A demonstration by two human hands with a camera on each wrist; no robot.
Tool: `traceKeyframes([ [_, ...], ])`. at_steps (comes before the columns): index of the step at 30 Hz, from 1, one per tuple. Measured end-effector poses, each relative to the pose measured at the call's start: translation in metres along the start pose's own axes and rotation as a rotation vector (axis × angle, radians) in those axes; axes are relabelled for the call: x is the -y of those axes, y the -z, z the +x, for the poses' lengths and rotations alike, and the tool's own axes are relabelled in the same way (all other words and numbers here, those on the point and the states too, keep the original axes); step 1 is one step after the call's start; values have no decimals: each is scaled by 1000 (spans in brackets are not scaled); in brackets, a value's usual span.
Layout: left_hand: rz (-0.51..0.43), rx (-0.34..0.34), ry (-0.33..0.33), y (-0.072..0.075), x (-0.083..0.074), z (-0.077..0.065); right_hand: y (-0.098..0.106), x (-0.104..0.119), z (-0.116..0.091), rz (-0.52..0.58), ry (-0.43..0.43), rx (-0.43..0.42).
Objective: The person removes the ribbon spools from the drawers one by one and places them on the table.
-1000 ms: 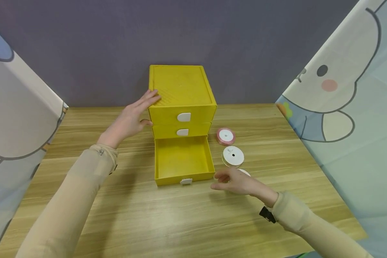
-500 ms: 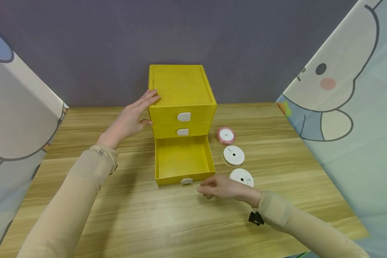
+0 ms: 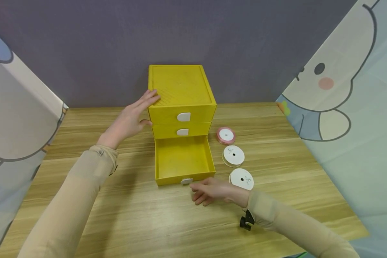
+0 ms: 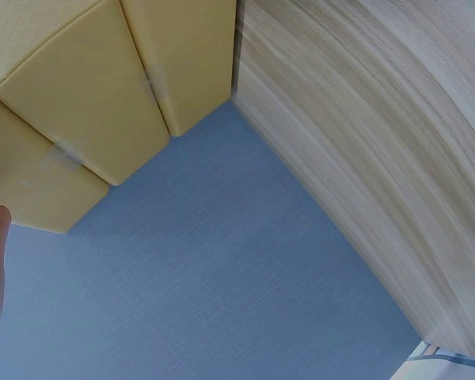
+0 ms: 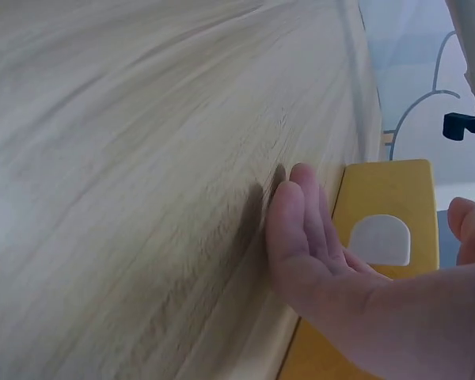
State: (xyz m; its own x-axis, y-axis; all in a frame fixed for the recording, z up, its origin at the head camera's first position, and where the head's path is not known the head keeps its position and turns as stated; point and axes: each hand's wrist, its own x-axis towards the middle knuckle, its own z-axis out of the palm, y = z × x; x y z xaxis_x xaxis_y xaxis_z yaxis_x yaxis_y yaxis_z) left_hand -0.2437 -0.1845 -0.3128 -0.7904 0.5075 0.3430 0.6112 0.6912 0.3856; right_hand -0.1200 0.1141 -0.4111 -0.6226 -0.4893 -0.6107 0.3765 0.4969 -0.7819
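A yellow drawer cabinet [image 3: 182,84] stands against the back wall, its bottom drawer [image 3: 184,157] pulled out and the two above it pushed in. My left hand [image 3: 129,116] lies at the cabinet's left side, fingers stretched over its top edge. In front of the pulled-out drawer is my right hand [image 3: 211,190], fingers loosely bent and holding nothing, near the white pull tab [image 3: 186,181]. The right wrist view shows this hand [image 5: 321,253] beside the drawer front [image 5: 388,186], low over the table. Whether it touches the drawer cannot be told.
Right of the cabinet, a pink ribbon spool [image 3: 226,135] and two white spools, one in the middle [image 3: 233,156] and one nearer [image 3: 241,178], lie flat in a row on the wooden table [image 3: 142,218]. A grey wall [image 3: 245,53] rises behind.
My right hand has moved left from beside the nearest white spool to the drawer's front, uncovering that spool. The left hand and the drawer have stayed in place.
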Motion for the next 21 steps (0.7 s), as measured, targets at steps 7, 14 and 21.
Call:
traceKeyframes([
  [7, 4, -9, -15, 0, -1, 0, -7, 1, 13, 238, -68, 0],
  [14, 1, -7, -11, 0, -1, 0, -12, -1, 20, 372, -68, 1],
  [21, 3, -5, -14, 1, -1, 0, -16, -1, 23, 408, -78, -9],
])
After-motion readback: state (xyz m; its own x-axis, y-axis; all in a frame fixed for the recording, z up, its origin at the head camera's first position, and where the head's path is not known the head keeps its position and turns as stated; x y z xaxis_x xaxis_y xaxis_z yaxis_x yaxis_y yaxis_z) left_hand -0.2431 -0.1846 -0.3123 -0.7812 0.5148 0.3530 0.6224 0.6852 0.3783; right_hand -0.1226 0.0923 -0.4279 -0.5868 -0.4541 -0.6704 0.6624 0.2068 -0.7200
